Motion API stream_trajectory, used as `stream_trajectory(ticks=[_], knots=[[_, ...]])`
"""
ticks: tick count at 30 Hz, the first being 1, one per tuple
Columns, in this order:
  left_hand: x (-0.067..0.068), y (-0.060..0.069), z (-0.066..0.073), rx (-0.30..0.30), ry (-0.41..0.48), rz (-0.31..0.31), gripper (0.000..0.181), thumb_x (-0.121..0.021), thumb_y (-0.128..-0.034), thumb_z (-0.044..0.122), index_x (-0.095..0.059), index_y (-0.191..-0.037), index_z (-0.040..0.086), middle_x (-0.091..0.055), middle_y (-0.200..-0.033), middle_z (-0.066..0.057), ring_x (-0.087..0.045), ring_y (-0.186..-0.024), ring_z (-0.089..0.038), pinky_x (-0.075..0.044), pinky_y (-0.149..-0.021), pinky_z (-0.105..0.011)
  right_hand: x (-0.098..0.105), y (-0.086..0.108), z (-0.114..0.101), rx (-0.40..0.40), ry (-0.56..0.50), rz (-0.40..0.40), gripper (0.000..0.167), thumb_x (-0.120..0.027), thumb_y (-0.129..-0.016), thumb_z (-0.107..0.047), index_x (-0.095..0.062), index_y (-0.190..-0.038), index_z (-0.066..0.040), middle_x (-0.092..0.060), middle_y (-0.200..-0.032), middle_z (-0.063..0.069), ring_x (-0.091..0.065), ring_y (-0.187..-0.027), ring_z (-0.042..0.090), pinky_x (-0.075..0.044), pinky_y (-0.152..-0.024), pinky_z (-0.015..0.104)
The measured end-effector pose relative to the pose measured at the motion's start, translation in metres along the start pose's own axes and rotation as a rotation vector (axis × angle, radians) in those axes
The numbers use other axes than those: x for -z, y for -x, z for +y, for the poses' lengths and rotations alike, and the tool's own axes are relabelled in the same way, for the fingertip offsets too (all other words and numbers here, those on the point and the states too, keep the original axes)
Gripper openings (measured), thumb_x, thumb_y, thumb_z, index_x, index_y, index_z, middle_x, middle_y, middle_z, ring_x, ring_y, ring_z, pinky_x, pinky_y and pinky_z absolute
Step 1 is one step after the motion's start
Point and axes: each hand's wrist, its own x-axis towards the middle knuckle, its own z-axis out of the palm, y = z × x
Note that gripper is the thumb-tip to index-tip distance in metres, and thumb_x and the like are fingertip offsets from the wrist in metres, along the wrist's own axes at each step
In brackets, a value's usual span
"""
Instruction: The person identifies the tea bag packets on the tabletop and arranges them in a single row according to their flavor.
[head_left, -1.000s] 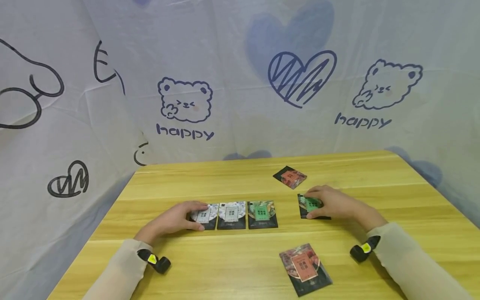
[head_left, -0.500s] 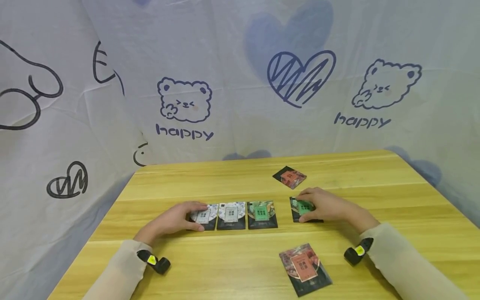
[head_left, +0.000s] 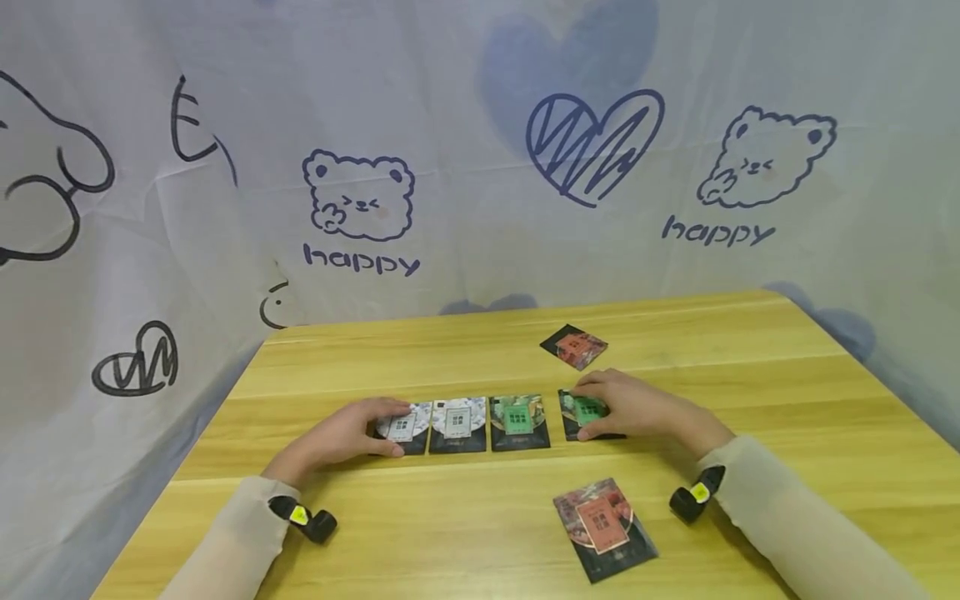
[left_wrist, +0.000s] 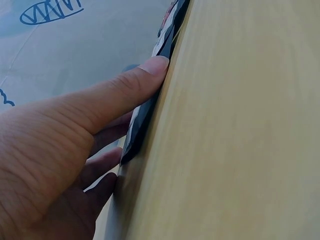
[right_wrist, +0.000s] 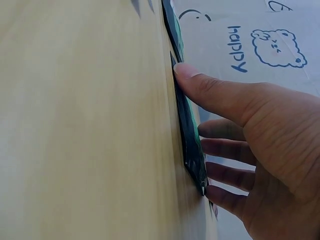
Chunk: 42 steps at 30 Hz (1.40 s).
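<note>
My left hand [head_left: 341, 435] rests at the left end of a row of flat printed packets, its thumb and fingers on a white-and-black packet [head_left: 402, 427]. Beside it lie a second white-and-black packet [head_left: 458, 423] and a green-and-black packet [head_left: 519, 421]. With thumb and fingers spread across it, my right hand [head_left: 636, 404] holds another green-and-black packet [head_left: 573, 417] flat on the table, a small gap from the row. In the right wrist view, the thumb is at that packet's near edge [right_wrist: 186, 132]. The left hand [left_wrist: 55, 135] partly hides its packet.
Two red-and-black packets lie outside the row: one [head_left: 573, 346] askew behind it, the other [head_left: 604, 529] tilted near the front. All are on a wooden table [head_left: 420, 533]. A pale cloth [head_left: 465, 200] with bear and heart drawings hangs behind.
My right hand has slid its green packet leftward over the table, narrowing the gap to the row. The left hand has stayed on the white packet. The head view has shifted slightly.
</note>
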Motion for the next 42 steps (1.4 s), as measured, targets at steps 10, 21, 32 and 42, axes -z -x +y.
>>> stream_trajectory(ticks=[10, 21, 32, 42], knots=[[0.000, 0.000, 0.000, -0.017, -0.003, 0.010, 0.074, -0.077, -0.0805, 0.047, -0.054, -0.141, 0.011, -0.049, -0.145, -0.011, -0.038, -0.136, -0.036, -0.032, -0.110, -0.054, 0.004, -0.002, -0.007, 0.017, 0.022, -0.015, 0.076, -0.067, -0.087, -0.055, -0.051, -0.142, -0.005, -0.047, -0.143, 0.015, -0.042, -0.131, 0.038, -0.037, -0.106, 0.053], [-0.002, 0.001, -0.004, -0.033, -0.016, 0.022, 0.075, -0.076, -0.0806, 0.050, -0.054, -0.141, 0.013, -0.049, -0.144, -0.010, -0.040, -0.135, -0.035, -0.033, -0.109, -0.054, -0.003, -0.005, -0.013, 0.013, 0.018, -0.014, 0.074, -0.068, -0.087, -0.054, -0.052, -0.142, -0.007, -0.048, -0.143, 0.013, -0.041, -0.133, 0.037, -0.036, -0.107, 0.054], [-0.004, -0.002, -0.004, -0.034, -0.008, 0.024, 0.074, -0.077, -0.0804, 0.048, -0.054, -0.141, 0.011, -0.050, -0.144, -0.010, -0.039, -0.135, -0.036, -0.032, -0.110, -0.054, -0.005, -0.006, -0.011, 0.042, 0.043, -0.005, 0.075, -0.065, -0.088, -0.056, -0.050, -0.143, -0.007, -0.048, -0.143, 0.015, -0.041, -0.133, 0.038, -0.035, -0.107, 0.054], [-0.004, 0.000, -0.002, -0.032, -0.007, 0.022, 0.075, -0.077, -0.0801, 0.048, -0.054, -0.141, 0.012, -0.049, -0.145, -0.011, -0.038, -0.136, -0.036, -0.031, -0.110, -0.054, -0.006, -0.006, -0.014, 0.044, 0.034, -0.011, 0.074, -0.065, -0.088, -0.054, -0.050, -0.143, -0.007, -0.047, -0.144, 0.015, -0.040, -0.134, 0.037, -0.035, -0.108, 0.054]])
